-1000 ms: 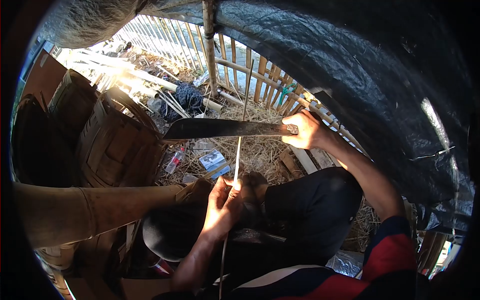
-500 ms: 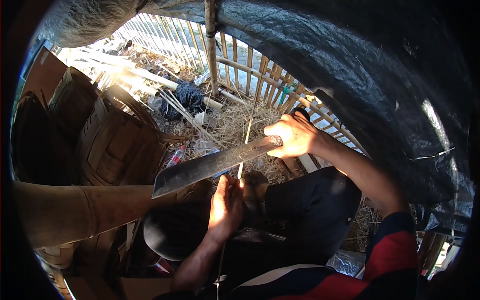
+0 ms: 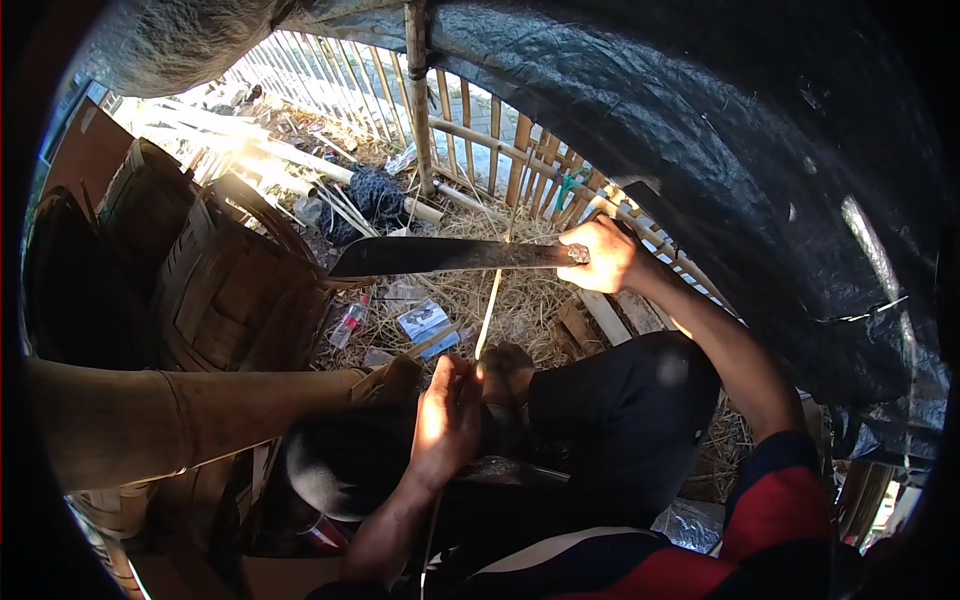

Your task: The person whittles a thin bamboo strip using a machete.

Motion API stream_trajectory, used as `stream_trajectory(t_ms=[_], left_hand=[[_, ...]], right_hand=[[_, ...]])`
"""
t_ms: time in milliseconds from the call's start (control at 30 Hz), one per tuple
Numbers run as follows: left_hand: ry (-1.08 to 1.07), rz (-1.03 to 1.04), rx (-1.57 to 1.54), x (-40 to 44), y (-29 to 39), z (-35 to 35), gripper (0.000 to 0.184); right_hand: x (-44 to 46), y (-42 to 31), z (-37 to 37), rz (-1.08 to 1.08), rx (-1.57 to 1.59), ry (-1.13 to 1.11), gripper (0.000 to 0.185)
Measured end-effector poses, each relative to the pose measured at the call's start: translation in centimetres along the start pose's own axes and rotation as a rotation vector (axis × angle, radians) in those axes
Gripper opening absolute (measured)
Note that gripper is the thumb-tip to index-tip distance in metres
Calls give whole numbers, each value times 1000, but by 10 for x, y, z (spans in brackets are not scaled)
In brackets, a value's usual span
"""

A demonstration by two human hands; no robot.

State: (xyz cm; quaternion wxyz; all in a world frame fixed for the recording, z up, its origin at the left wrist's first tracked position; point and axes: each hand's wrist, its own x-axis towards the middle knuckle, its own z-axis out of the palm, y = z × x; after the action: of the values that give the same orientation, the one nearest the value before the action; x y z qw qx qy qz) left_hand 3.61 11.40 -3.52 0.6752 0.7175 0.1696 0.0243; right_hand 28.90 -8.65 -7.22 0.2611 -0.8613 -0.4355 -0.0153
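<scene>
My right hand is closed around the handle of a machete, whose broad dark blade points left and lies almost level. The blade crosses a thin bamboo strip. Between the thumb and fingers of my left hand, that strip is pinched in front of my knees. Its far end runs up past the blade toward the fence, and a thin tail hangs below my left hand. Most of the machete's handle is hidden inside my right fist.
A thick bamboo pole reaches in from the left beside my knee. Woven bamboo baskets stand behind it. Wood shavings, a plastic bottle and a printed packet litter the ground. A slatted bamboo fence and black tarp enclose the right.
My right hand has moved the machete up and away along the strip, and its blade has swung from slanting to nearly level. My left hand has stayed almost in place, still pinching the strip.
</scene>
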Motion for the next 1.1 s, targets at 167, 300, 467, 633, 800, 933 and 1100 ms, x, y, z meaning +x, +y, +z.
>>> stream_trajectory(t_ms=[167,300,467,633,800,933,1100], left_hand=[[-81,62,31,-8,-1,-10,6],[-107,39,42,-8,-7,-5,9],[-104,88,52,-2,-12,0,12],[-107,61,-9,-1,-11,-2,18],[-51,70,-265,-2,-20,5,6],[-6,175,19,-4,-18,0,4],[16,128,127,-5,-2,-3,1]], right_hand=[[13,5,-27,283,-82,-287,31],[6,3,-41,532,56,-335,31],[3,-16,-33,154,-55,-318,37],[16,-59,-27,-83,65,-382,39],[26,-91,-33,-140,19,-514,44],[26,-89,-28,-126,-45,-483,48],[17,-71,-22,-61,-156,-428,53]])
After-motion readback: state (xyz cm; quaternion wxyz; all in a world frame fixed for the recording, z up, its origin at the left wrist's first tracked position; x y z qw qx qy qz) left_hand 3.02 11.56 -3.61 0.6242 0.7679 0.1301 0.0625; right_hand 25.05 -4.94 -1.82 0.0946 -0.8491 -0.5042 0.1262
